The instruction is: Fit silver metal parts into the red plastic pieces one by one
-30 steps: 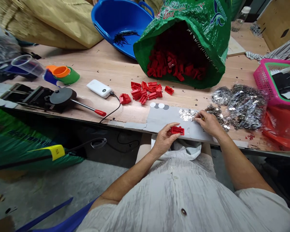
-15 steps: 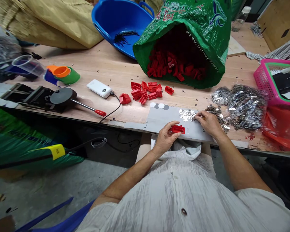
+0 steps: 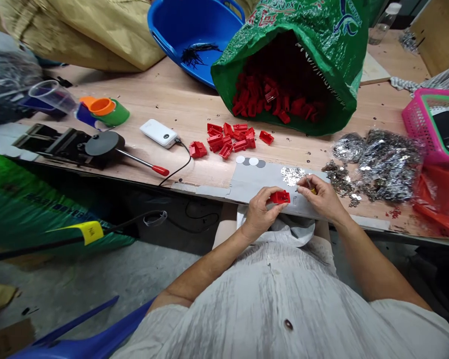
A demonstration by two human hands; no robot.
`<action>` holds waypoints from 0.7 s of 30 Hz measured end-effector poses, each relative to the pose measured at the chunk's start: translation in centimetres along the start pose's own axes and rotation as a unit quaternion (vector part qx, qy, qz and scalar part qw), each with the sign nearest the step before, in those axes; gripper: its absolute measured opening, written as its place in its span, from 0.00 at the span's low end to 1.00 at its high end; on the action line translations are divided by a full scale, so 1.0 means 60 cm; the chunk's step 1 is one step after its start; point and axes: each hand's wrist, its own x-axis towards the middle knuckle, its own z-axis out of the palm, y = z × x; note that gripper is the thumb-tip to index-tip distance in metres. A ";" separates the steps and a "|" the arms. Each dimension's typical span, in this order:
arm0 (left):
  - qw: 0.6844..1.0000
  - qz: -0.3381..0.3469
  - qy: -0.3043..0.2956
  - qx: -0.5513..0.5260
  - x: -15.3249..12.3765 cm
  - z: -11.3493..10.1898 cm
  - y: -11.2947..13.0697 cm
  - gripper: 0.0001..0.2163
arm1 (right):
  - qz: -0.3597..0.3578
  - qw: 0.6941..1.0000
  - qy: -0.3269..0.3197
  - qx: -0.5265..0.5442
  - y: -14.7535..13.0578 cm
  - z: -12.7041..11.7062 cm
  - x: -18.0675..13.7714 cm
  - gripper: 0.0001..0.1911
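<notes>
So the left hand (image 3: 260, 214) is pinching a red box (image 3: 277, 197) by its left end, thumb on the near side and fingers on the far side, spread only about as wide as the box itself. I reckon that's why the hollow side is staying uncovered: nothing is blocking it from the right. The box is sitting over the near edge of the grey card (image 3: 252, 182), though I can't tell if it's touching.

The right hand (image 3: 324, 197) is curling just right of the box, fingers closing around a slim tool (image 3: 313, 190) with a yellow part. Its tip is pretty much hiding by the fingertips, so I can't tell if it's gripping anything.

The shiny bits (image 3: 292, 176) are lying on the card just beyond that hand, probably spread there because they're easy to spot and reach. A duller heap (image 3: 338, 177) and a full clear bag (image 3: 391, 162) are sitting further right, seemingly as stock on that same side.

Loose red boxes (image 3: 224, 140) are lying far left of the hands, handy for the left one I'd say. The green sack (image 3: 340, 75) is lying beyond them, its mouth facing the near side, which is leaving more boxes within reach.
</notes>
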 end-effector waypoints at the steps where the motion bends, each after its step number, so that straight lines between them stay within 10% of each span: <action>1: 1.000 0.015 0.003 0.018 0.000 0.001 0.004 0.13 | -0.005 1.000 -0.002 0.010 -0.005 0.008 -0.006 0.10; 11: 0.995 0.077 0.007 0.061 0.000 0.004 0.017 0.11 | -0.020 1.000 0.006 -0.017 -0.024 0.044 -0.028 0.09; 21: 0.973 -0.124 -0.016 -0.193 0.004 0.004 0.012 0.16 | 0.051 0.987 -0.037 0.150 -0.008 0.025 -0.034 0.17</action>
